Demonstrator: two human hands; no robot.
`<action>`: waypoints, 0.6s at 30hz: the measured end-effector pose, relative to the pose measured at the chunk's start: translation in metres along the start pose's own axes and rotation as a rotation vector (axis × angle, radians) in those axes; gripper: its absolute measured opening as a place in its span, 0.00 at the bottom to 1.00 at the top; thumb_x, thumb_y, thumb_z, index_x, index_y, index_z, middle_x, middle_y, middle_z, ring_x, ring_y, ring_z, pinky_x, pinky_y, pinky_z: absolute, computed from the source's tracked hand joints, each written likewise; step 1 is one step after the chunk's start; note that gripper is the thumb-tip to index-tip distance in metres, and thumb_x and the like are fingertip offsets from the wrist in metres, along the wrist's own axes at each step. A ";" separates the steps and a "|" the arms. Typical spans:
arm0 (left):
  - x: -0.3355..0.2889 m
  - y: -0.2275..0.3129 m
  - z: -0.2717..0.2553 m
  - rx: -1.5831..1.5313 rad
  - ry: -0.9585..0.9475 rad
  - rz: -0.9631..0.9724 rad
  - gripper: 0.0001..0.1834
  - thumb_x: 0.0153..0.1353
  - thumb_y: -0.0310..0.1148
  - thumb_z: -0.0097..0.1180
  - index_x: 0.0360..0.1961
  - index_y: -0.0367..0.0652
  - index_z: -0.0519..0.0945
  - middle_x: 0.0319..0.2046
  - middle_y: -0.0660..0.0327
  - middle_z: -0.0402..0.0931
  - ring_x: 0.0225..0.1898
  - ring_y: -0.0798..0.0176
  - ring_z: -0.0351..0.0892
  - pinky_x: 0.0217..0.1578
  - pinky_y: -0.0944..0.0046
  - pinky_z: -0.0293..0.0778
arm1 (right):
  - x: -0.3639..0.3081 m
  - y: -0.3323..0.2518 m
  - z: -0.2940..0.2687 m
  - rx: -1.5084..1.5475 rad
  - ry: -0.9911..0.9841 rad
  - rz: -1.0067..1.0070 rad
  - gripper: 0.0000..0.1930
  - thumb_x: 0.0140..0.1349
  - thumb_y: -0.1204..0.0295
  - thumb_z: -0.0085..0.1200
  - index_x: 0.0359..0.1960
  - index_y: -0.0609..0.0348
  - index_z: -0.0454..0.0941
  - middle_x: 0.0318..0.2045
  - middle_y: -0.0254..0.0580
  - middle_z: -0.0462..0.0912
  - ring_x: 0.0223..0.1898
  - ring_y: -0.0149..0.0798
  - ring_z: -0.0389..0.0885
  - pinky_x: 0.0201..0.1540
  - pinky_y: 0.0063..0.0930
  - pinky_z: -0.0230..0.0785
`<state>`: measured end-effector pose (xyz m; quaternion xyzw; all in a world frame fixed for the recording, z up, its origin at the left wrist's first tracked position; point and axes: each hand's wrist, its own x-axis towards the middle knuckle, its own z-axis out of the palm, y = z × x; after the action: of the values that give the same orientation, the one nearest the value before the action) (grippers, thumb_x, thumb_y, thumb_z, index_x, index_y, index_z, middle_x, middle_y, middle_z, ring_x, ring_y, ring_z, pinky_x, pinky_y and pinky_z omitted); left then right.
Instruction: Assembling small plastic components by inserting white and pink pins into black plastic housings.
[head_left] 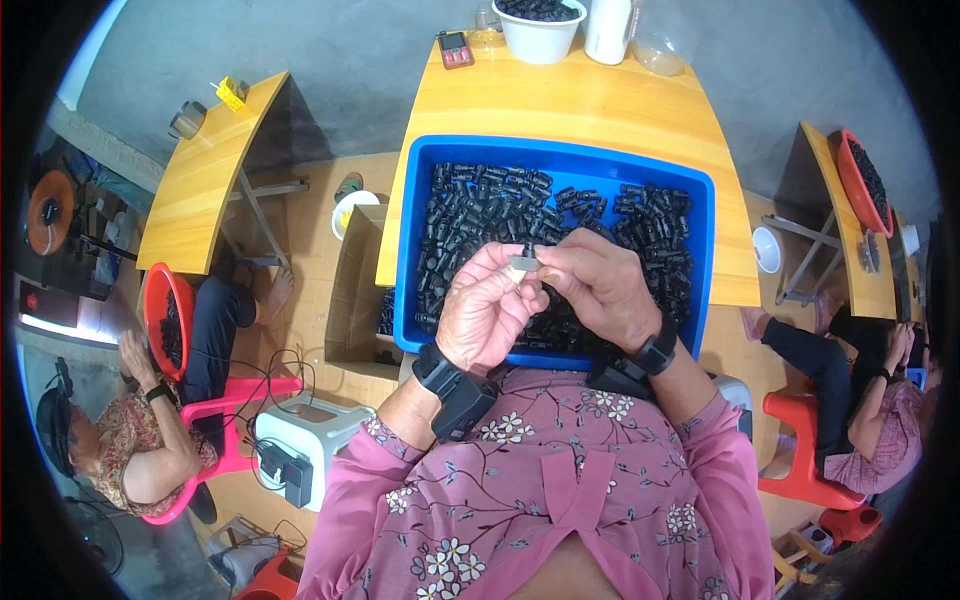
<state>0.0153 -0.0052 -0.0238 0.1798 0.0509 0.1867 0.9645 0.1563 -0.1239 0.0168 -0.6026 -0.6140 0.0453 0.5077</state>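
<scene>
Over the near half of a blue tray (555, 150), both my hands meet at one small black plastic part with a flat grey piece (523, 262) at its lower end. My left hand (487, 315) pinches it from the left between thumb and fingers. From the right, the thumb and forefinger of my right hand (602, 285) close on the same part. Below and around my hands, the tray holds many loose black cylindrical plastic parts (480, 205). The exact kind of the part cannot be made out.
A wooden table (560, 95) carries the tray. On its far end stand a white tub (543, 38) of black parts, a white bottle (607, 30) and a phone (456, 50). A cardboard box (350, 300) sits left. Co-workers sit on either side, near red basins (160, 300).
</scene>
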 end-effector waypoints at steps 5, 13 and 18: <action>0.000 0.000 0.001 0.000 -0.014 0.002 0.07 0.66 0.22 0.53 0.45 0.39 0.77 0.40 0.54 0.80 0.34 0.64 0.79 0.38 0.61 0.75 | -0.001 0.005 0.001 0.001 0.003 0.010 0.10 0.62 0.79 0.59 0.45 0.60 0.81 0.31 0.43 0.79 0.30 0.43 0.82 0.32 0.29 0.75; 0.001 0.000 0.004 0.012 0.009 0.005 0.06 0.67 0.22 0.52 0.44 0.39 0.77 0.40 0.55 0.79 0.32 0.65 0.75 0.37 0.62 0.74 | -0.002 0.009 0.003 0.029 0.022 -0.021 0.11 0.62 0.78 0.59 0.46 0.60 0.81 0.31 0.43 0.80 0.31 0.41 0.84 0.32 0.28 0.76; 0.000 0.000 0.007 0.001 0.016 0.004 0.06 0.67 0.22 0.52 0.43 0.39 0.77 0.39 0.56 0.79 0.32 0.65 0.74 0.37 0.63 0.73 | 0.000 0.010 -0.001 0.023 0.032 -0.003 0.09 0.62 0.78 0.59 0.44 0.63 0.82 0.31 0.44 0.82 0.31 0.41 0.83 0.32 0.28 0.76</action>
<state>0.0164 -0.0075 -0.0173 0.1791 0.0584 0.1900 0.9635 0.1640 -0.1214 0.0102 -0.5963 -0.6063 0.0420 0.5245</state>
